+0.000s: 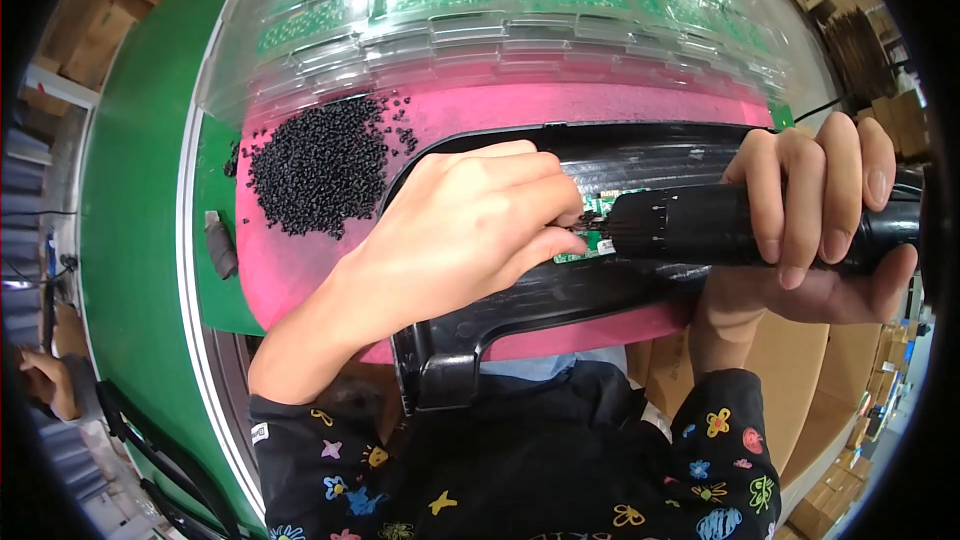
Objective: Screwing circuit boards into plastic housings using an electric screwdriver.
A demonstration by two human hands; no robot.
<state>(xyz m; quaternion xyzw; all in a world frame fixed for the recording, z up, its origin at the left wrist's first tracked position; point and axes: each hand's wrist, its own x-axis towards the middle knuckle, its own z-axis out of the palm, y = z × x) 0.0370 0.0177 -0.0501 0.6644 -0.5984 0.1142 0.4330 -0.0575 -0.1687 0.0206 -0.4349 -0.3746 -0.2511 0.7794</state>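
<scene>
A long black plastic housing (480,143) lies across the pink mat, with a small green circuit board (603,206) inside it. My right hand (815,205) is wrapped round a thick black cylindrical tool (685,224), which looks like an electric screwdriver. Its front end points left, over the board. Facing that end, my left hand (470,215) is closed in a pinch above the board. Small dark bits show at its fingertips, but what they grip is too small to name. My hands and the tool hide part of the board.
Left of the housing, a heap of small black screw-like parts (320,170) covers part of the pink mat (285,275). Stacked clear trays (450,35) of green circuit boards stand behind. A dark grey roll (220,245) lies at the mat's left. Another person's arm (60,385) shows far left.
</scene>
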